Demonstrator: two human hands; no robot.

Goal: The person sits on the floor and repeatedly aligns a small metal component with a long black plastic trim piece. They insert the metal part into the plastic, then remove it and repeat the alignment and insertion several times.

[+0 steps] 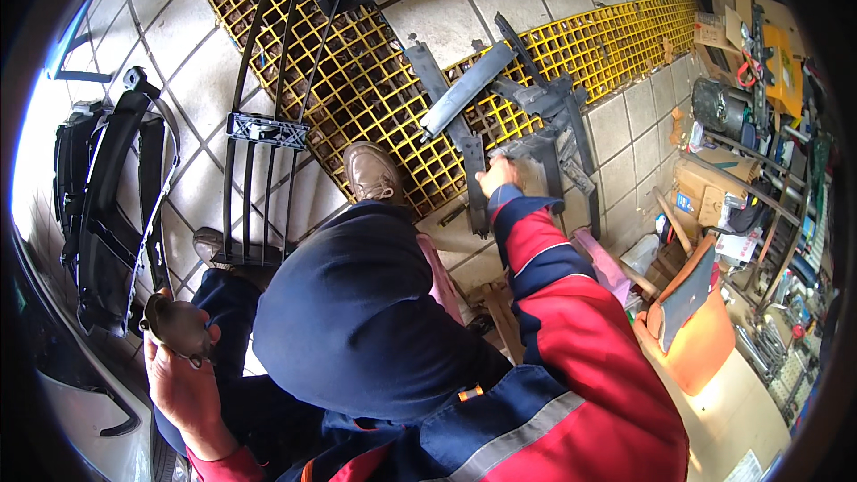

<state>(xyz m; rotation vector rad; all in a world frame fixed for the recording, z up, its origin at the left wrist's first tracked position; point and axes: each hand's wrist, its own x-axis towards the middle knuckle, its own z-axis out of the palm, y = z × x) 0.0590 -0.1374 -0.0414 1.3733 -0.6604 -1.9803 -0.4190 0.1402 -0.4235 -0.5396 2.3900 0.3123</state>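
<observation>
Upright in my left hand (183,393), between thumb and fingers, is a round lamp-like part (178,328) with a smooth, shiny face and small mounting tabs. My right hand (498,175) reaches forward to a heap of dark plastic trim pieces (544,138) on the floor. Its fingers are curled down against the heap, and what they hold, if anything, is hidden. Just beside it stands a narrow black strip (475,183). A flat grey strip (469,89) lies slantwise across the top of the heap.
A yellow floor grating (339,62) crosses the white tiles. Long black slats with a bracket (268,131) lie ahead of my left side, and black bumper-like parts (116,205) farther left. At right are an orange-covered item (701,339), cardboard boxes (710,183) and tools. My bent knee (375,312) fills the middle.
</observation>
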